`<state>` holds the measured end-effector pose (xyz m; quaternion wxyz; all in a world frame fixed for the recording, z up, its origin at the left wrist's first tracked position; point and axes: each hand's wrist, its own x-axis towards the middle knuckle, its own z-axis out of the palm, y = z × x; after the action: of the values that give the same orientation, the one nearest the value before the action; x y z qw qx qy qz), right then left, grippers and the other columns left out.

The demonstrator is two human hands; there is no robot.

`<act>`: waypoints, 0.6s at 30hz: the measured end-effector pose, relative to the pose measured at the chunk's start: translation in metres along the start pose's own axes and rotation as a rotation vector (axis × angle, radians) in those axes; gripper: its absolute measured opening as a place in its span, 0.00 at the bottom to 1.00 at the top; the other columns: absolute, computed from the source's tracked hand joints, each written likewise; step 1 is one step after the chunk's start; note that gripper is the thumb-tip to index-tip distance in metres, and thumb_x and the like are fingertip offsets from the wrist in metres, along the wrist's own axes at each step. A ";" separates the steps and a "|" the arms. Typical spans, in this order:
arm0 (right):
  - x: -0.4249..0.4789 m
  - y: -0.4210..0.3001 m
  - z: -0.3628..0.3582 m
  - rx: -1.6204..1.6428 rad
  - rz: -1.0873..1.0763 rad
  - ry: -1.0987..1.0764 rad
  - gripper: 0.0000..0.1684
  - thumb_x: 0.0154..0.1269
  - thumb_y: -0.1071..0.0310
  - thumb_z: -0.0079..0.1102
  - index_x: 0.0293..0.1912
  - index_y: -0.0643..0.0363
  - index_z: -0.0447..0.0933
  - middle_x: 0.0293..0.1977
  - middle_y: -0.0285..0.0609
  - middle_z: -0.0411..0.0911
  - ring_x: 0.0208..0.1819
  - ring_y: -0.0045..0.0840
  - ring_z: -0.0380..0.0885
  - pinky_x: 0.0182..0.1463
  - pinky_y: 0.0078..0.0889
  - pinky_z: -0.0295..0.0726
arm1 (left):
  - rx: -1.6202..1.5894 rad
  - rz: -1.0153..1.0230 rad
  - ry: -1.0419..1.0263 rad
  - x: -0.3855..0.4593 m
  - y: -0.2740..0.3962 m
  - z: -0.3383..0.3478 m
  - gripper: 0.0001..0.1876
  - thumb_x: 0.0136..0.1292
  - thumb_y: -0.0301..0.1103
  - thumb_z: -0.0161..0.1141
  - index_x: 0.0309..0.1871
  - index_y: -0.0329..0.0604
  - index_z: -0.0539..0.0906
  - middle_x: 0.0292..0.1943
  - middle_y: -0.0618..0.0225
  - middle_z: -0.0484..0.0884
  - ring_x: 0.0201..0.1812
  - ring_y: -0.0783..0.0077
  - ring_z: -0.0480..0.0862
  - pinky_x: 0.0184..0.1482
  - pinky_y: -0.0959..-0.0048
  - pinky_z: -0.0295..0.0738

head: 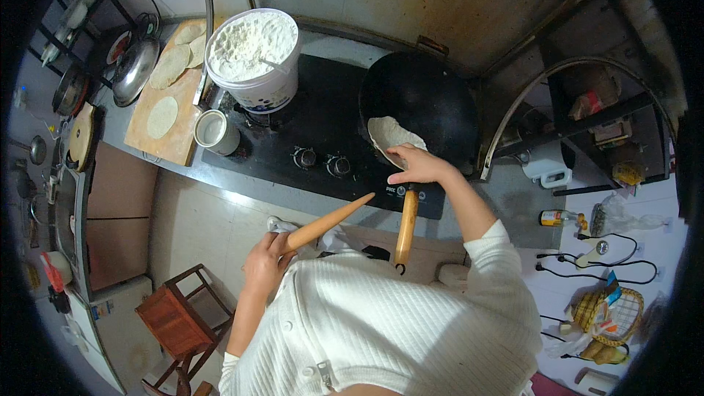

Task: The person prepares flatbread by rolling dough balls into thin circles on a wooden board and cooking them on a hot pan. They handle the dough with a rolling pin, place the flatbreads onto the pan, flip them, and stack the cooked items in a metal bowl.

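My left hand (265,260) grips the thick part of a tapered wooden rolling pin (324,224), held in front of my body with its thin end towards the stove. Over the near rim of a black wok (426,91), my right hand (421,165) has its fingers on a pale round of flat dough (393,135). The dough bends up along the wok's near wall, and its edge runs between my fingers and thumb. The wok's wooden handle (406,225) sticks out towards me, below my right hand.
Left of the wok, a white tub of flour (253,49) stands on the black gas hob (330,115), beside a metal can (217,135). A wooden board (165,146) bears several dough rounds (163,117). On the floor, a wooden stool (176,322) stands at lower left.
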<state>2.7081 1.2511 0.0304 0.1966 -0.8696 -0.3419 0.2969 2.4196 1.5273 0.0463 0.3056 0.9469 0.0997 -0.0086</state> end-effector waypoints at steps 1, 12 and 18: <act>-0.003 -0.005 0.003 0.019 -0.009 0.052 0.35 0.54 0.52 0.63 0.57 0.60 0.68 0.52 0.55 0.71 0.54 0.42 0.71 0.55 0.37 0.70 | 0.006 -0.002 0.004 -0.001 -0.002 0.001 0.21 0.48 0.32 0.67 0.47 0.43 0.78 0.37 0.63 0.77 0.35 0.56 0.79 0.36 0.63 0.75; -0.038 0.049 -0.077 1.251 0.114 0.676 0.21 0.63 0.69 0.56 0.54 0.67 0.68 0.47 0.45 0.75 0.45 0.30 0.76 0.48 0.32 0.75 | 0.014 0.017 0.029 0.000 -0.006 -0.004 0.21 0.47 0.33 0.67 0.47 0.44 0.78 0.36 0.64 0.77 0.34 0.56 0.79 0.34 0.63 0.74; -0.040 0.035 -0.092 0.718 0.138 0.899 0.18 0.63 0.66 0.55 0.51 0.64 0.73 0.42 0.46 0.79 0.42 0.33 0.78 0.46 0.34 0.74 | 0.014 -0.007 0.059 -0.004 -0.008 -0.010 0.21 0.47 0.33 0.67 0.47 0.44 0.78 0.36 0.63 0.77 0.34 0.56 0.79 0.34 0.63 0.74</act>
<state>2.7614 1.1855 0.0951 0.5855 -0.8094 -0.0454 0.0076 2.4142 1.5385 0.0504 0.2960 0.9485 0.1119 0.0174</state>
